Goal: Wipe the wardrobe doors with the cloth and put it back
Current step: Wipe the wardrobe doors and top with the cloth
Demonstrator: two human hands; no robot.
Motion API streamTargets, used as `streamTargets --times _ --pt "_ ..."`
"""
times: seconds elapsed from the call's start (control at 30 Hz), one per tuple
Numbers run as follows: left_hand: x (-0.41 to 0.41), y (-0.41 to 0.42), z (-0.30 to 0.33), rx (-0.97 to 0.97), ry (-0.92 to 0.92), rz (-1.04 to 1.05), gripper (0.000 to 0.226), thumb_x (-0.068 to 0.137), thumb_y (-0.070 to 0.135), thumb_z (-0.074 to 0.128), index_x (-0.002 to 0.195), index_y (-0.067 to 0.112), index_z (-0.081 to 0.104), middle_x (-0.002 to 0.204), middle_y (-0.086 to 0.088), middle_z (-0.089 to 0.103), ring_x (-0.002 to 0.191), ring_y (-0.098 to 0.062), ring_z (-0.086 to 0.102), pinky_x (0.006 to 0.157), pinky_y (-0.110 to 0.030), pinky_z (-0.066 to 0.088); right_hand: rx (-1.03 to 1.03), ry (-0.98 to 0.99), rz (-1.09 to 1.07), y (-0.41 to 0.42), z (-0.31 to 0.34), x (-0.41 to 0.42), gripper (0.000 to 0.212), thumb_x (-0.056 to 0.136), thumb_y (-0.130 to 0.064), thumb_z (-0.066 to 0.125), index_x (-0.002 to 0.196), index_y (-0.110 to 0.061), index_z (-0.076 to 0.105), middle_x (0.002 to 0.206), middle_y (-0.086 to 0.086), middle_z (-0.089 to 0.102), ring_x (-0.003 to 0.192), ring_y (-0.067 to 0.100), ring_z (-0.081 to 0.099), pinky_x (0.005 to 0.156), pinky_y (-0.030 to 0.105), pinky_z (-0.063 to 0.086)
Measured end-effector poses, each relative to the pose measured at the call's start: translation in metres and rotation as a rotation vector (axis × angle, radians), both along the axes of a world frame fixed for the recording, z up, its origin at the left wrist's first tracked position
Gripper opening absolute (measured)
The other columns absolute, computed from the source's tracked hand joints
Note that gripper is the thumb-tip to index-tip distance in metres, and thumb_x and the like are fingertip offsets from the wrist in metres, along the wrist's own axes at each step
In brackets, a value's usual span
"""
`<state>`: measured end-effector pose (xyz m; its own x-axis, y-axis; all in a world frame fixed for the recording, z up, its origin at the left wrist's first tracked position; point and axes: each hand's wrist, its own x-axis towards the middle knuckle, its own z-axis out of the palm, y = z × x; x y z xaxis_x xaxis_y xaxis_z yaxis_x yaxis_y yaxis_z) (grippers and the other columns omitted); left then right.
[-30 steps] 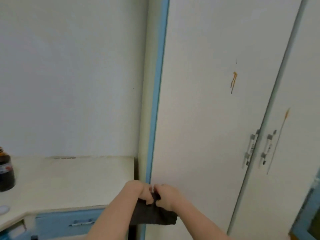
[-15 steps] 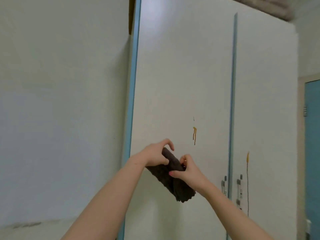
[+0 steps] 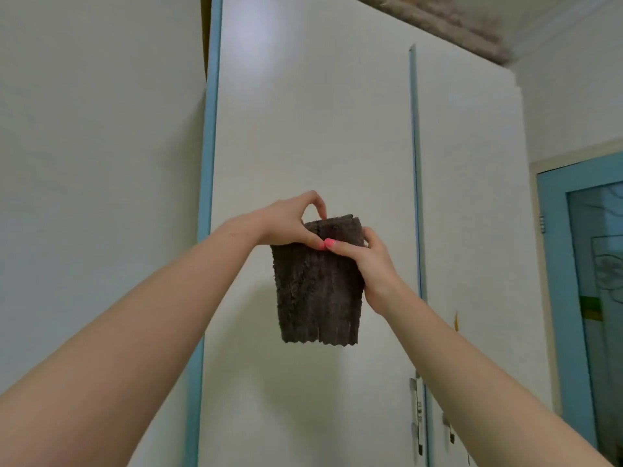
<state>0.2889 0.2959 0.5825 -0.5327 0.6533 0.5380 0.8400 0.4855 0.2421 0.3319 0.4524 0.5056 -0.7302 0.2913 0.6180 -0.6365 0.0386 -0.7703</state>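
- A person's two bare arms reach up and forward from the near bottom corners, meeting in the middle of the view.
- Between the hands hangs a dark brown, fuzzy cloth (image 3: 317,284), folded into a rough rectangle, held up in the air in front of a wardrobe.
- The left hand (image 3: 286,224) grips the cloth's top left corner. Its thumb presses on the near face of the cloth, and its forefinger arches over the top edge, so the fingers are pinched together on the fabric.
- The right hand (image 3: 367,261) holds the cloth's right edge. Its thumb, with a pink nail, lies across the near face and touches the left thumb; the other fingers wrap behind the cloth, closed on it.
- The lower part of the cloth hangs free below both hands, its bottom edge slightly ragged.
- Behind the cloth stands the left wardrobe door (image 3: 303,129), white with a pale blue strip down its left side.
- To the right is the right wardrobe door (image 3: 472,197), also white, parted from the left one by a thin blue line.
- Two metal handles (image 3: 417,416) sit low on either side of that line.
- A small orange mark (image 3: 456,321) shows on the right door, just beside the right forearm.
- A plain white wall (image 3: 94,163) fills the left side.
- At the far right is a blue-framed door (image 3: 556,298) with a glass panel.
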Motion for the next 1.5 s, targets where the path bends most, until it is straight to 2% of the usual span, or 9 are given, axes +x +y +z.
streamTargets --times 0.3,0.4,0.67,0.8,0.97,1.17,1.3,1.43,1.5 --pt "-0.004 0.033 0.064 0.206 0.033 -0.098 0.032 0.093 0.028 0.056 0.124 0.033 0.053 0.118 0.005 0.054 0.107 -0.014 0.055 0.083 -0.026 0.048 0.458 0.283 -0.452 0.047 0.099 -0.017 0.053 0.076 -0.03 0.075 0.119 -0.033 0.044 0.103 -0.001 0.063 0.095 0.02 0.062 0.087 0.043 0.051" --pt "-0.002 0.044 0.085 0.321 0.075 -0.023 0.022 0.093 0.033 0.053 0.113 0.028 0.06 0.107 0.005 0.06 0.094 -0.009 0.058 0.071 -0.023 0.048 0.726 0.462 -0.654 0.055 0.129 -0.023 0.053 0.082 -0.03 0.067 0.124 -0.044 0.04 0.107 -0.005 0.062 0.097 0.02 0.059 0.078 0.035 0.047" --pt "-0.009 0.054 0.119 0.645 -0.182 -0.157 0.023 0.094 0.029 0.048 0.094 0.013 0.065 0.062 0.003 0.059 0.052 -0.009 0.054 0.049 -0.021 0.049 0.887 0.8 -1.227 0.058 0.181 -0.04 0.028 0.085 -0.036 0.063 0.107 -0.02 0.056 0.112 0.004 0.049 0.101 0.021 0.042 0.068 0.03 0.034" --pt "-0.013 0.043 0.14 0.931 -0.112 -0.084 0.022 0.094 0.016 0.047 0.092 0.004 0.066 0.068 -0.004 0.065 0.053 -0.011 0.061 0.05 -0.021 0.053 0.94 0.704 -0.905 0.065 0.212 -0.037 0.026 0.084 -0.048 0.061 0.092 -0.023 0.061 0.096 -0.006 0.057 0.093 0.014 0.05 0.064 0.033 0.042" --pt "-0.011 0.015 0.168 1.493 -0.009 -0.295 0.011 0.095 0.002 0.038 0.104 0.007 0.042 0.076 -0.015 0.064 0.044 -0.015 0.066 0.041 -0.023 0.053 0.607 0.492 -0.314 0.089 0.242 -0.03 0.023 0.079 -0.036 0.074 0.079 -0.014 0.066 0.079 0.003 0.066 0.08 0.024 0.062 0.068 0.036 0.048" --pt "-0.026 0.001 0.173 1.195 0.567 0.231 0.019 0.098 0.017 0.038 0.089 0.03 0.048 0.095 0.006 0.064 0.076 -0.017 0.067 0.075 -0.038 0.054 0.493 0.404 -0.27 0.098 0.263 -0.051 0.051 0.079 -0.033 0.074 0.118 -0.004 0.06 0.114 0.01 0.064 0.105 0.028 0.059 0.081 0.033 0.046" --pt "-0.04 0.012 0.173 1.05 0.933 0.482 0.02 0.098 0.016 0.035 0.099 0.024 0.054 0.103 -0.001 0.061 0.085 -0.018 0.051 0.069 -0.031 0.035 0.344 0.488 -0.216 0.088 0.266 -0.068 0.038 0.082 -0.025 0.073 0.109 -0.012 0.049 0.102 0.009 0.061 0.081 0.017 0.058 0.059 0.029 0.04" --pt "-0.077 0.027 0.161 0.51 1.005 0.765 0.043 0.095 0.041 0.042 0.133 0.02 0.037 0.125 -0.011 0.046 0.116 -0.026 0.044 0.098 -0.039 0.037 0.549 0.586 -0.999 0.071 0.259 -0.102 0.04 0.085 -0.036 0.066 0.103 -0.013 0.038 0.091 0.004 0.051 0.083 0.025 0.05 0.068 0.034 0.036" --pt "-0.097 0.032 0.154 0.309 0.989 0.952 0.058 0.098 0.044 0.03 0.147 0.017 0.018 0.145 -0.019 0.031 0.137 -0.031 0.025 0.115 -0.046 0.015 0.73 0.671 -1.48 0.063 0.253 -0.116 0.03 0.088 -0.028 0.062 0.106 -0.012 0.045 0.098 0.008 0.05 0.089 0.027 0.045 0.073 0.035 0.033"
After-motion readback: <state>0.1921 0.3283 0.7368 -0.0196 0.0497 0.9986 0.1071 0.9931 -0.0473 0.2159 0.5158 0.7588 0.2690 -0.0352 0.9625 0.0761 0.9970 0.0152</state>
